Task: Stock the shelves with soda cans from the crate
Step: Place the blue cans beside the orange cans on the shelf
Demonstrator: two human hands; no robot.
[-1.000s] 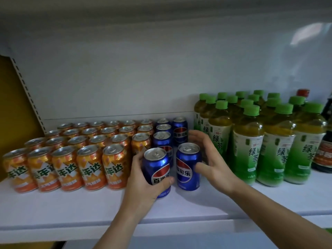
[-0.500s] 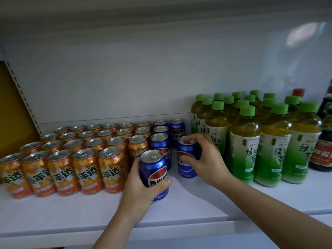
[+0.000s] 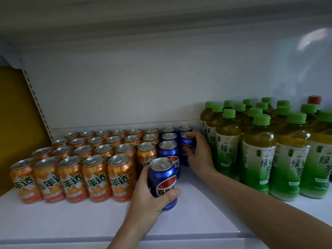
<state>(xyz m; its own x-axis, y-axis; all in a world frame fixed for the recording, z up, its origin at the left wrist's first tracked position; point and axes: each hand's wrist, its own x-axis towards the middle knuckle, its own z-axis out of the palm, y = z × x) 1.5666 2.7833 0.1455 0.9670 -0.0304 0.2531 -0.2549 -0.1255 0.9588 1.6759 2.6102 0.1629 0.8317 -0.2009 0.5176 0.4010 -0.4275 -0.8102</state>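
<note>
Along the white shelf [image 3: 53, 218], far left: orange cans [image 3: 97, 178] in tight rows, upright, front row near the edge. Next, two columns of blue cans, the left column [image 3: 168, 151] just beside the orange block. Left hand [image 3: 152, 200] wrapped around the front blue can [image 3: 162, 178], thumb across the label, fingers behind; can upright at the head of the left column, whether seated on the shelf unclear. Right hand [image 3: 199, 153] closed over the side and rim of another blue can [image 3: 187, 150], deeper in the right column, close against the green tea bottles [image 3: 258, 155]. Crate not in view. Judgement: full cans are weighty, rigid, slick-walled; grip mid-body, not the thin rim; dents if knocked.
</note>
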